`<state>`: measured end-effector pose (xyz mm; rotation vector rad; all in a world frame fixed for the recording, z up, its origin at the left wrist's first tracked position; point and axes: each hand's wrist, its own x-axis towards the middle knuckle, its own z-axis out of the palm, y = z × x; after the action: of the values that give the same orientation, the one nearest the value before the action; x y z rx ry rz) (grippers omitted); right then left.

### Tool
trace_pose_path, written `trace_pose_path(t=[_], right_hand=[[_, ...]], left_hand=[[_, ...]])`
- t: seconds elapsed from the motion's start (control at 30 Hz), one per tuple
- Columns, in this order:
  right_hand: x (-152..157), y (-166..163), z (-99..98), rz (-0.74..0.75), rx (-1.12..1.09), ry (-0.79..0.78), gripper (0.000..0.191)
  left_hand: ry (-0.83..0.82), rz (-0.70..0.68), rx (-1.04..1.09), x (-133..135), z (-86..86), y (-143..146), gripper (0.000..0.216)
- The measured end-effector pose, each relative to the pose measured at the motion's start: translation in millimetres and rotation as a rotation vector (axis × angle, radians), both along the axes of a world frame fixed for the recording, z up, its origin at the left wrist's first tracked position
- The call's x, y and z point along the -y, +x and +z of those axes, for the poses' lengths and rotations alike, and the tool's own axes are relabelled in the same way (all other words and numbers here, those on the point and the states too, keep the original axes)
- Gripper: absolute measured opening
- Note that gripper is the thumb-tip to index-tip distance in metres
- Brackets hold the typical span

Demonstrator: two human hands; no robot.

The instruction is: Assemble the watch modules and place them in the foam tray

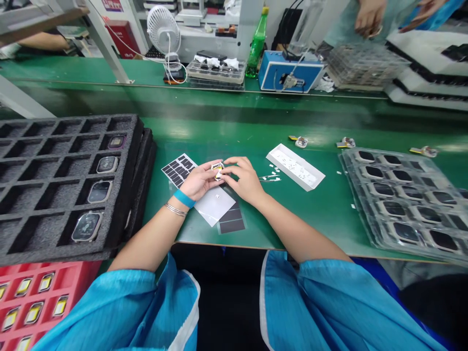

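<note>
Because it sits pinched between both your hands, the small white-and-gold component (pixel 217 170) is the nearest thing to you, held just above the green workbench mat (pixel 310 224). It looks light and fragile, probably stiff at its core with thin film at its edges, though it is too small to tell for sure. Its smooth faces could slip, so its edges seem the safest place to take hold. Your left hand (pixel 199 180) is curled inward, its fingertips closing on the component from one side. Your right hand (pixel 243 179) arches over from the other side, also pinching. Exactly which fingers bear on it, you cannot tell from here.

A blue wristband (pixel 184 198) and a metal bracelet (pixel 176 210) circle your left wrist. Just below your hands lie a white backing sheet (pixel 215 204) and a dark film sheet (pixel 231 219), with a sheet of black rectangular pads (pixel 178 170) beside your left hand. Past your right hand are thin strips (pixel 269 178) and a white tray (pixel 295 166).

To your left, a black foam tray (pixel 69 185) holds smartwatches, and a red tray (pixel 32 307) holds yellow parts. To your right lies a clear plastic tray of watch units (pixel 398 204). Farther off, across the bench, stand a blue test box (pixel 290 73) and a green bottle (pixel 257 44), while a co-worker's hand (pixel 369 17) hangs at the top edge.
</note>
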<state>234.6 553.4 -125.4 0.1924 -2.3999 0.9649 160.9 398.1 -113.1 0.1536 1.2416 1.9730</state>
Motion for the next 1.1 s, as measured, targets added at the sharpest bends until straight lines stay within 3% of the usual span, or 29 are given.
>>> trace_pose_path(t=[0.13, 0.2, 0.47, 0.63, 0.8, 0.87, 0.93, 1.03, 1.1], right_hand=[[-4, -5, -6.6, 0.147, 0.314, -0.512, 0.055], [-4, -7, -9.2, 0.25, 0.44, -0.694, 0.063], [1, -4, -9.9, 0.212, 0.381, -0.788, 0.057], [-3, -2, -7.5, 0.31, 0.434, -0.884, 0.07], [-6, -5, -8.8, 0.263, 0.429, -0.958, 0.054], [-6, -7, -11.1, 0.225, 0.391, -0.961, 0.051], [-6, -8, -13.5, 0.199, 0.347, -0.921, 0.048], [-6, -8, -15.7, 0.161, 0.266, -0.781, 0.042], [-5, -6, -15.7, 0.129, 0.207, -0.654, 0.035]], left_hand=[[-0.006, -0.024, -0.147, 0, -7.8, 1, 0.045], [0.008, -0.035, -0.191, 0, -11.0, 2, 0.05], [0.042, -0.059, -0.262, -5, -9.0, 3, 0.05], [-0.087, 0.095, -0.41, 27, 28.8, 38, 0.048], [-0.111, -0.041, -0.351, 95, 95.0, 75, 0.043], [-0.259, 0.06, -0.569, 113, 118.6, 64, 0.044], [-0.521, 0.25, -0.908, 123, 133.0, 34, 0.047], [-0.96, 0.508, -1.282, 131, 135.0, -36, 0.049], [-1.164, 0.578, -1.329, 134, 128.1, -84, 0.046]])
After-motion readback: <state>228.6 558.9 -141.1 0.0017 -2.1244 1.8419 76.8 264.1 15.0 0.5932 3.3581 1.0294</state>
